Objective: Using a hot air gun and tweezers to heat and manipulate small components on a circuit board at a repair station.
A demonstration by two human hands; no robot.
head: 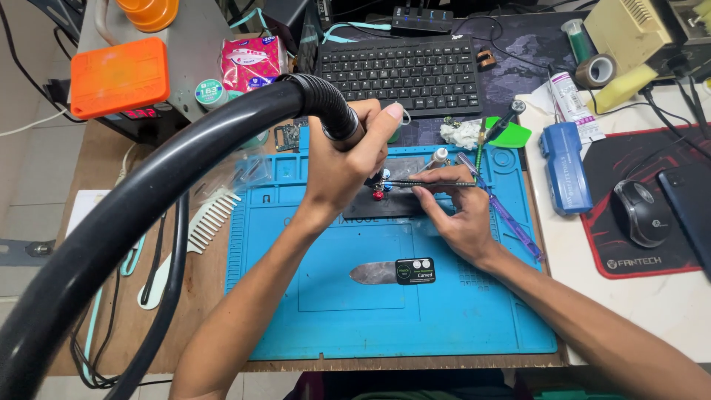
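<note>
My left hand (344, 167) grips the black ribbed handle of a hot-air tool (326, 104), whose thick black hose (148, 192) sweeps across the left of the view. Its nozzle end is hidden behind my fingers, pointing down at a dark flat device (389, 204) on the blue work mat (385, 296). My right hand (455, 211) holds thin tweezers (426, 183) pinched between fingers, their tips reaching left to small red and blue parts (380, 191) on the device, just below my left hand.
A black keyboard (400, 70) lies behind the mat. A blue case (566, 167), mouse (641, 211) and phone (689, 207) sit right. An orange box (118, 74), white comb (207, 218) and cables lie left. A curved metal tool with a black label (396, 272) rests mid-mat.
</note>
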